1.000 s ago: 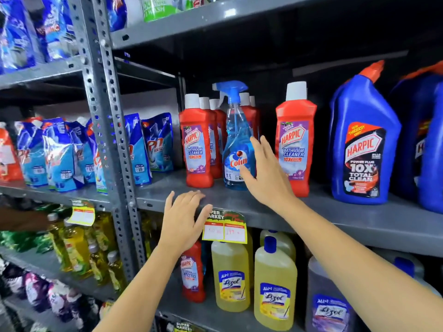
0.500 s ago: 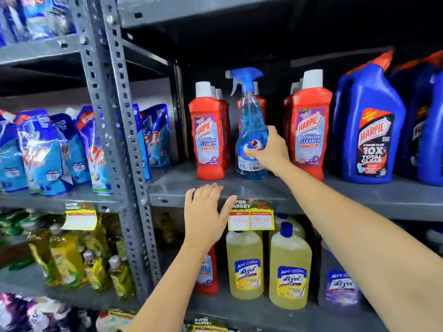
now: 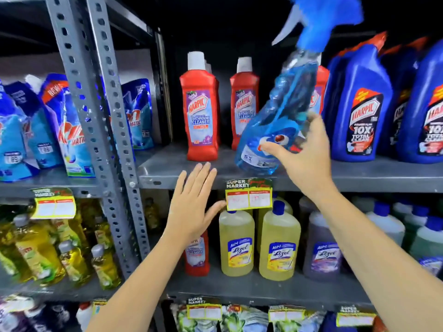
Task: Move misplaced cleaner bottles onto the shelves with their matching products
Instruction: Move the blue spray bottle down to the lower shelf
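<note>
My right hand [image 3: 303,155] grips the lower body of a blue glass-cleaner spray bottle [image 3: 280,109]. The bottle is tilted, its blue trigger head up to the right, and its base hangs just above the front of the grey middle shelf [image 3: 167,166]. Red Harpic bathroom cleaner bottles [image 3: 201,111] stand upright behind it. My left hand [image 3: 193,207] is open, fingers spread, in front of the shelf's front edge and holds nothing. One red Harpic bottle [image 3: 196,257] stands on the lower shelf, partly hidden by my left wrist, next to yellow Lizol bottles [image 3: 279,243].
Big blue Harpic toilet cleaner bottles [image 3: 359,104] fill the shelf's right side. Blue detergent pouches [image 3: 69,130] sit in the left bay beyond a perforated steel upright [image 3: 105,116]. Yellow dish liquid bottles [image 3: 72,255] stand lower left. A price tag [image 3: 248,195] hangs on the shelf edge.
My right hand has closed on the spray bottle, lifted it off the shelf and pulled it forward, tilting it. My left hand has stayed open by the shelf edge.
</note>
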A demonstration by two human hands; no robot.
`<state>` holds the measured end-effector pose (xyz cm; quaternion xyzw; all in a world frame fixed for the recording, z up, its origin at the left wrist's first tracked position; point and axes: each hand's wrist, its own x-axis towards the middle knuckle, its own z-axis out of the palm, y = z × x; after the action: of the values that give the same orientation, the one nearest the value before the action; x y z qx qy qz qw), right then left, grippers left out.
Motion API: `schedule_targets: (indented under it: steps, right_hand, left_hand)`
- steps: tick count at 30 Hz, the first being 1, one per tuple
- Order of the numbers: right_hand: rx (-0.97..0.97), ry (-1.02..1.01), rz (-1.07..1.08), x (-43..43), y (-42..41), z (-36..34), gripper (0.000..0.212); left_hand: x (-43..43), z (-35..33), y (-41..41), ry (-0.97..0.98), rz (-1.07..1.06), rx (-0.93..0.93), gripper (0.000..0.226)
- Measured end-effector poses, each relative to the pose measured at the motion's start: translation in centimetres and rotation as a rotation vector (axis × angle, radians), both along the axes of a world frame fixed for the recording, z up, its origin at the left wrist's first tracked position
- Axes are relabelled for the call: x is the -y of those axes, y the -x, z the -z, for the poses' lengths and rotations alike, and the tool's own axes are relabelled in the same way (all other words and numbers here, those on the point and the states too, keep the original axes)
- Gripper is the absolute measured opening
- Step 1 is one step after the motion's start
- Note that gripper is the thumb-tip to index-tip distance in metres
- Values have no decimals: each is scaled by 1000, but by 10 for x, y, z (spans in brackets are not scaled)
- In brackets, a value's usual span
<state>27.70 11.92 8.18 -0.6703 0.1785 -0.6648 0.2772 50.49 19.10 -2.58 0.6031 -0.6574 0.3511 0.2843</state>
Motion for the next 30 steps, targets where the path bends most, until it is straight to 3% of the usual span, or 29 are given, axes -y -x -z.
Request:
schedule_targets:
  steps: [4, 9, 17, 20, 26, 30]
  right_hand:
    - [-19, -1, -97, -42, 27, 33, 68]
    - [-85, -144, -171, -66, 26, 119, 72]
    - [-305, -428, -192, -48, -15, 255, 68]
    - [-400, -479, -143, -30, -29, 283, 66]
    - [-556, -546, -81, -7, -45, 306, 71]
    - [-558, -588, -86, 0, -54, 312, 67]
  left_hand:
    - [-21, 57, -11, -39, 19, -19, 59]
    - [-49, 152, -22, -388, -5, -90, 48]
    - [-66, 234, -26, -837, -72, -262, 57]
    - [-69, 247, -31, -855, -130, -199, 58]
    - [-63, 267, -39, -907, -134, -245, 63]
    - [-62, 268, -38, -944, -146, -245, 63]
